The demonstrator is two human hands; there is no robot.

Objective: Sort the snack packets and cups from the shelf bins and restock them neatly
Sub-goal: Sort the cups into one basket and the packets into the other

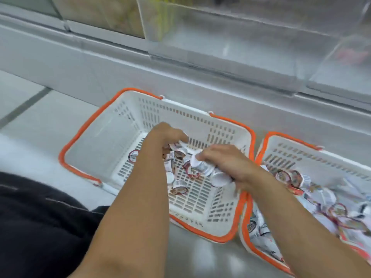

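- Two white slotted baskets with orange rims are parked side by side on a grey floor, in the middle and lower right of the frame.
- The middle basket (112, 137) has a small cluster of cups (178, 177) on its bottom, toward its right half; one more round lid is seen at the left wrist.
- Left hand (164, 135) is reached down into that basket with fingers curled among the cups; whether anything is really gripped can't be told.
- Right hand (226, 163) is curled around a few white cups (208, 171), held just above the basket's bottom.
- The right-hand basket (301, 155) is piled with more cups and packets (321, 199), all jumbled.
- Labels are red-and-white circles with a brownish picture; the print is too blurry to be read, so no brand can be made out.
- Clear shelf bins (220, 37) are seen across the top of the frame.
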